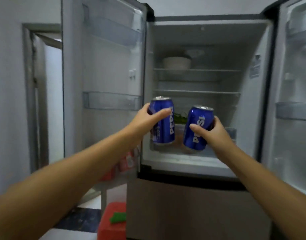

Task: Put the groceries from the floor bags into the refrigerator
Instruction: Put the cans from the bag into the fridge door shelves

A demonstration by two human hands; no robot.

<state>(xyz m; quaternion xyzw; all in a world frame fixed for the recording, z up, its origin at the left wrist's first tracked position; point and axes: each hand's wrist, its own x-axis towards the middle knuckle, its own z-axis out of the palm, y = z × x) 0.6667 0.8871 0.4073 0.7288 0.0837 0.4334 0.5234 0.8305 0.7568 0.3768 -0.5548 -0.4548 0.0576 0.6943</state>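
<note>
Left fingers (163, 113) wrap the smooth blue metal of the left can (163, 122), thumb across its front, clamped firm. The left hand (145, 122) reaches in from 8 o'clock on a long straight bare arm. This can stands nearly upright, silver rim up at 12 o'clock, white lettering running along its long axis.

The right thumb (196, 128) presses the front of the right can (198, 128), the other fingers curled behind it, also clamped. The right hand (216, 130) comes from 4 o'clock, arm stretched. This cylinder tilts, its top leaning toward 1 o'clock.

Both cans hang side by side, apart, in front of the fridge (197, 163) opening, level with its lowest compartment. Both doors stand wide. Behind the cans sit green leaves (180, 117). A pale round bowl (176, 62) rests on the top glass shelf (197, 70). At 7 o'clock on the floor lies a red bag (112, 222).
</note>
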